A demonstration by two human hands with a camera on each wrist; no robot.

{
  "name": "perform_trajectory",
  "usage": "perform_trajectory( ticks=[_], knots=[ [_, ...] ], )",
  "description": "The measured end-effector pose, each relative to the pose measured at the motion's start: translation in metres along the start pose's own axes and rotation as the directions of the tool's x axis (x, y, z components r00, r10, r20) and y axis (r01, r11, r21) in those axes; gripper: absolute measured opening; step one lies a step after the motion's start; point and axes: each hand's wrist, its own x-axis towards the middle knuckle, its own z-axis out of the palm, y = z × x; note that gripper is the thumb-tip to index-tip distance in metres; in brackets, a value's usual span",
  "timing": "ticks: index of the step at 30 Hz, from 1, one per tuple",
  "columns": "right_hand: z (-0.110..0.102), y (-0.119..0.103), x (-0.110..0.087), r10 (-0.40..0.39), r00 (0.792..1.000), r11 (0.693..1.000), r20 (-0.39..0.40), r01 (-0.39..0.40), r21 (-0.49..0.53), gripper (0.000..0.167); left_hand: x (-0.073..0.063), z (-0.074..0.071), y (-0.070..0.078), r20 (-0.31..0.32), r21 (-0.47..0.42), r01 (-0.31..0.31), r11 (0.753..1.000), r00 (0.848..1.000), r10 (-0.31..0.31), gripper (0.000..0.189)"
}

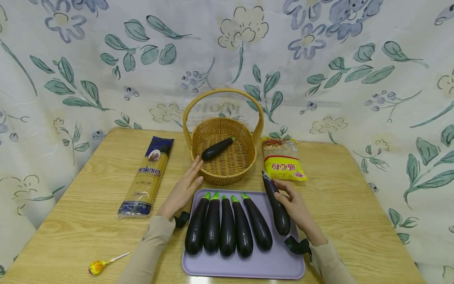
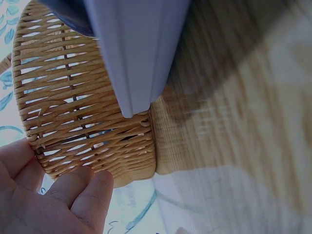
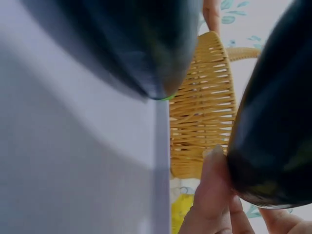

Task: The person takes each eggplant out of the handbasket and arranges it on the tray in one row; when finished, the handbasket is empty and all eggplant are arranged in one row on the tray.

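My right hand (image 1: 292, 203) grips an eggplant (image 1: 277, 209) by its side, over the right end of the lavender tray (image 1: 283, 266). In the right wrist view, the held eggplant (image 3: 278, 122) fills the right side, with fingers along its near end. Several more eggplants (image 1: 227, 228) lie side by side on the tray, green stems pointing away from me. My left hand (image 1: 182, 193) reaches to the front left of the round wicker basket (image 1: 227, 179), its extended fingers touching the rim and outer wall (image 2: 92, 126). One eggplant (image 1: 217, 149) lies inside the basket, under its tall arched handle.
Left of the basket lies a long pack of spaghetti (image 1: 147, 177). A yellow bag of pasta (image 1: 283, 159) lies at the basket's right. A wrapped lollipop (image 1: 101, 266) rests at the table's front left. Behind the wooden table (image 1: 337, 189) hangs a floral curtain (image 1: 227, 47).
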Motion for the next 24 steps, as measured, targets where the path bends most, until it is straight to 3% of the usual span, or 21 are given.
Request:
perform_trajectory(
  ticks=[6,24],
  knots=[
    [0.001,0.000,-0.006,0.032,0.999,0.999,0.024,-0.032,-0.008,0.045,0.000,-0.001,0.001,-0.005,-0.002,0.006,1.000,1.000,-0.006,0.058],
    [0.018,0.010,-0.026,0.052,0.999,0.994,-0.001,-0.052,-0.097,0.044,0.001,0.000,0.001,0.003,0.000,0.011,1.000,1.000,-0.011,0.058]
  ],
)
